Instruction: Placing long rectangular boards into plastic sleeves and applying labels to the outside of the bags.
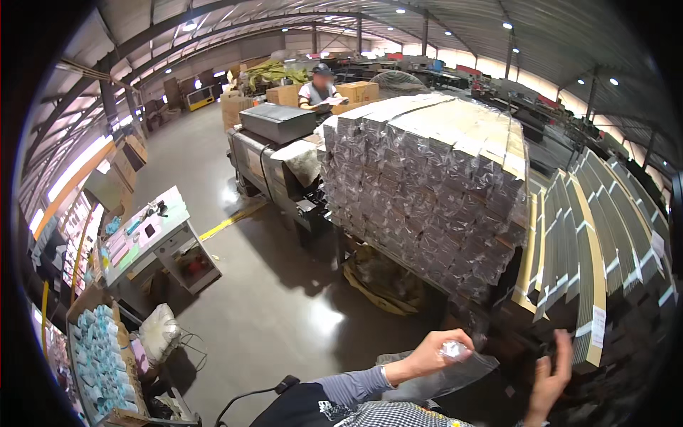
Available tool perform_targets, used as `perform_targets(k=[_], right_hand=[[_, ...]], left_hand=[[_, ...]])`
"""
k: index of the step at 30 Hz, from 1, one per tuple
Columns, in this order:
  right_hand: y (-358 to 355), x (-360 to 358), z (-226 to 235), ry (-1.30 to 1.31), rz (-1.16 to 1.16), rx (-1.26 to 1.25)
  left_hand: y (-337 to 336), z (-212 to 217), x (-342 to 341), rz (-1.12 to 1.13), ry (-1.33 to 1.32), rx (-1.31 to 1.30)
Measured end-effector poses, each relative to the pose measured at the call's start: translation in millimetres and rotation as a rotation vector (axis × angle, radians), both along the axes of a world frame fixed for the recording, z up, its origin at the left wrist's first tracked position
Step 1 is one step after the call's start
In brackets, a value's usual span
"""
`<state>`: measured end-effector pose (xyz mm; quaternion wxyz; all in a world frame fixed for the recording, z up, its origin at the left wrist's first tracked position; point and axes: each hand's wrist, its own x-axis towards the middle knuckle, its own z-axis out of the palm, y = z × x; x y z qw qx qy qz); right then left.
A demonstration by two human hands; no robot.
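Clear plastic, bunched into a shiny plastic wad [454,349], sits in the grip of a worker's left hand [429,354], fingers curled around it, at the lower right of the view. A loose clear sheet [445,382] spreads beneath the left wrist; whether it joins the wad cannot be told. The right hand [552,382], well apart from the left, is raised with fingers extended and thumb spread, no object visible in its grasp. Just beyond it stand bundles of long, dark strips [562,256], bound with pale bands and edged in tan, a white label [598,327] on the nearest.

Ahead of both hands rises a tall stack of film-wrapped grey lengths [427,192], topped with a pale covering. A yellowish-brown sack [384,285] slumps below it. Behind the stack, a co-worker [320,94] in a dark cap stands near cardboard boxes [359,91], pale material in hand.

Across the glossy floor [277,341] to the left, a white-topped desk [175,204] carries small items, with a crate [133,410] of light-blue bundles [103,363] nearer the camera. Steel arches span the roof overhead.
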<state>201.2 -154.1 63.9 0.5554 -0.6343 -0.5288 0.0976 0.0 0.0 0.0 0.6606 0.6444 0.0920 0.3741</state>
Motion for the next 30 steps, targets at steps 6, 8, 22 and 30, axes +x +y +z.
perform_targets(k=[6, 8, 22, 30], right_hand=[[-25, -16, -34, 0.602, 0.173, -0.158], [-28, -7, -49, 0.502, 0.15, 0.102], [-96, 48, -8, 0.107, 0.305, 0.357], [-105, 78, -5, 0.315, 0.536, 0.268]], left_hand=[[-49, 25, 41, -0.081, -0.095, 0.126], [-54, 24, 44, -0.052, -0.098, 0.123], [-93, 20, 115, -0.247, -0.331, -0.366], [-102, 33, 123, -0.193, -0.157, -0.293]])
